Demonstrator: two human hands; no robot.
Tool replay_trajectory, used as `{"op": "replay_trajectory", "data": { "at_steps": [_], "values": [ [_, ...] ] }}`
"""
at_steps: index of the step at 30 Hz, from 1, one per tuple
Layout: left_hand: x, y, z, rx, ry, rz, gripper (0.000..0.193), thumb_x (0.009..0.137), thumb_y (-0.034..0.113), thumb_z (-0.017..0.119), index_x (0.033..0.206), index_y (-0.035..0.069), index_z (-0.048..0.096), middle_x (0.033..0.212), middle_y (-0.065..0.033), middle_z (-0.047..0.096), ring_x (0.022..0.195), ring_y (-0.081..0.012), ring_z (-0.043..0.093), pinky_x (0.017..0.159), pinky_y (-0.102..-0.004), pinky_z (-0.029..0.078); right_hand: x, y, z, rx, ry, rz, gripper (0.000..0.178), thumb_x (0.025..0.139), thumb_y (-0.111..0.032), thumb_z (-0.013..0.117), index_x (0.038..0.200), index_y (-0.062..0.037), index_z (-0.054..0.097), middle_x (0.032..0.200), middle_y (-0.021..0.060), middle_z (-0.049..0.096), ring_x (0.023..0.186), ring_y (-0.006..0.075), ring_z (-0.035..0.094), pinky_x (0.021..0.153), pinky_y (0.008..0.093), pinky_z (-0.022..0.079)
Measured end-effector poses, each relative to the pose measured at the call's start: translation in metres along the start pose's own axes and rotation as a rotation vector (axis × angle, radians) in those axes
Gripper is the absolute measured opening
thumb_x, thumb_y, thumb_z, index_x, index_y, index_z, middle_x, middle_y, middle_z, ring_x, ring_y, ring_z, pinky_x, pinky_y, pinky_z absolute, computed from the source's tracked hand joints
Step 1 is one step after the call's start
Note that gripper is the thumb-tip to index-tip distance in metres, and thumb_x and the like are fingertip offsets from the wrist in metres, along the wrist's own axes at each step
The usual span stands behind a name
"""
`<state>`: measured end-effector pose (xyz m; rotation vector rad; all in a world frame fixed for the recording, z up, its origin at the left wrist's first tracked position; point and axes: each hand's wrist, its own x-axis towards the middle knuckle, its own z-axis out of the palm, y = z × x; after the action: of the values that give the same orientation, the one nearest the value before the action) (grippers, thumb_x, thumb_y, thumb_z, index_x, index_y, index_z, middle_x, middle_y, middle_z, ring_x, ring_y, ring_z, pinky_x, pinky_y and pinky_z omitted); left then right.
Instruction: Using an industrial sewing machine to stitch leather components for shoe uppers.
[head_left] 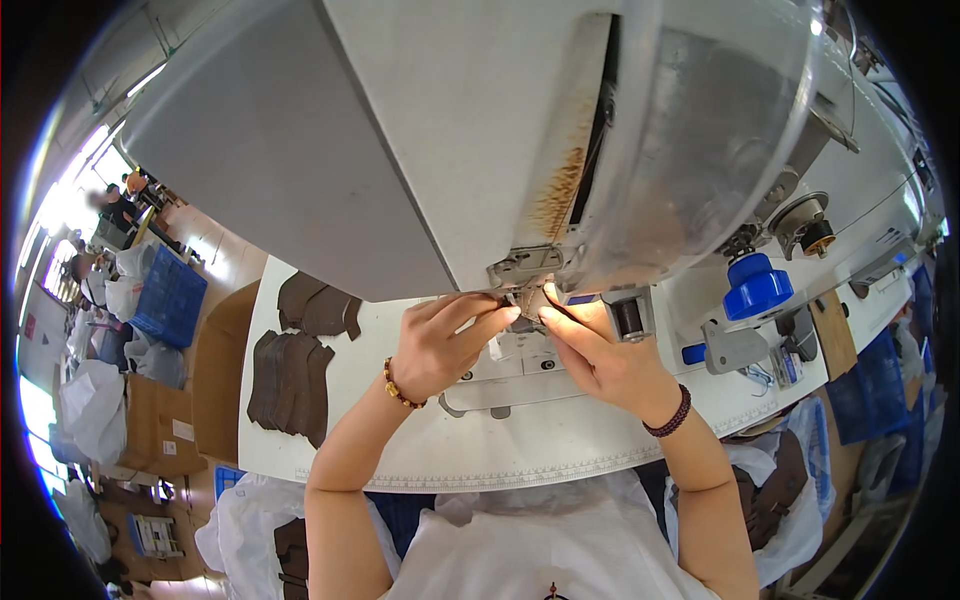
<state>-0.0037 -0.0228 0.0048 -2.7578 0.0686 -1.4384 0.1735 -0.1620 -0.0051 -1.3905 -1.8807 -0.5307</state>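
Both my hands meet under the head of a large pale sewing machine [480,120], in the lit area by its needle. My left hand [432,345], with a beaded bracelet, is closed, thumb and fingertips pinched just left of the needle area. From the right, my right hand [612,368] reaches in with its fingers pressed together close to the left fingertips. Something small and dark shows between them, but fingers and machine parts hide most of it. Flat brown pieces lie left of my left hand, in a front row [288,388] and a smaller group behind [318,306].
The white table [560,450] has a ruler scale along its curved front edge. A blue knob [757,288] sticks out on the machine's right. Bags with brown pieces hang at lower left [250,530] and lower right [785,490]. Cardboard boxes [160,425] and a blue crate [170,297] stand left.
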Motion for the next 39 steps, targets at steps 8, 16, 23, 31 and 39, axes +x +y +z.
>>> {"op": "replay_trajectory", "data": {
  "at_steps": [8,16,23,31,39],
  "values": [
    [0.004,0.0,-0.003,-0.01,-0.016,0.031,0.037,0.055,-0.005,0.064,0.09,0.007,0.066,0.078,-0.0021,0.059,0.062,-0.0139,0.06,0.046,-0.025,0.049,-0.004,-0.001,-0.003,0.01,-0.123,0.026,0.042,0.07,0.001,0.062,0.111,-0.0104,0.061,0.103,0.005,0.062,0.082,0.0203,0.06,0.07,0.0307,0.047],
    [0.004,0.001,-0.001,-0.011,0.02,0.032,0.036,0.055,-0.002,0.064,0.09,0.006,0.067,0.076,-0.0022,0.058,0.061,-0.0133,0.061,0.044,-0.0239,0.049,-0.007,-0.002,-0.005,-0.03,-0.147,0.024,0.053,0.067,0.005,0.056,0.118,-0.0096,0.057,0.104,0.0073,0.06,0.089,0.0227,0.058,0.075,0.0338,0.046],
    [0.0,-0.001,0.004,0.01,0.029,0.03,0.035,0.057,-0.001,0.066,0.09,0.008,0.068,0.076,-0.0015,0.059,0.054,-0.0113,0.057,0.041,-0.023,0.045,-0.002,-0.001,-0.006,-0.054,-0.176,0.018,0.054,0.067,0.009,0.054,0.117,-0.0109,0.058,0.098,0.0071,0.061,0.089,0.0244,0.057,0.076,0.0352,0.046],
    [-0.006,-0.001,0.011,0.0,0.092,-0.027,0.029,0.056,-0.002,0.067,0.084,0.008,0.069,0.077,-0.0015,0.061,0.05,-0.0106,0.054,0.039,-0.0225,0.042,0.001,0.007,-0.007,-0.099,-0.063,-0.043,0.042,0.067,0.004,0.06,0.106,-0.0132,0.063,0.094,0.0066,0.062,0.081,0.0264,0.06,0.072,0.0403,0.048],
    [-0.004,-0.002,0.015,0.013,0.125,-0.035,0.022,0.054,-0.005,0.066,0.071,0.007,0.058,0.072,-0.0008,0.062,0.047,-0.0119,0.053,0.037,-0.023,0.04,0.003,0.01,-0.007,0.023,-0.082,-0.013,0.033,0.066,0.003,0.063,0.096,-0.0107,0.063,0.083,0.0086,0.062,0.073,0.0277,0.059,0.064,0.0375,0.047]
  ]
}}
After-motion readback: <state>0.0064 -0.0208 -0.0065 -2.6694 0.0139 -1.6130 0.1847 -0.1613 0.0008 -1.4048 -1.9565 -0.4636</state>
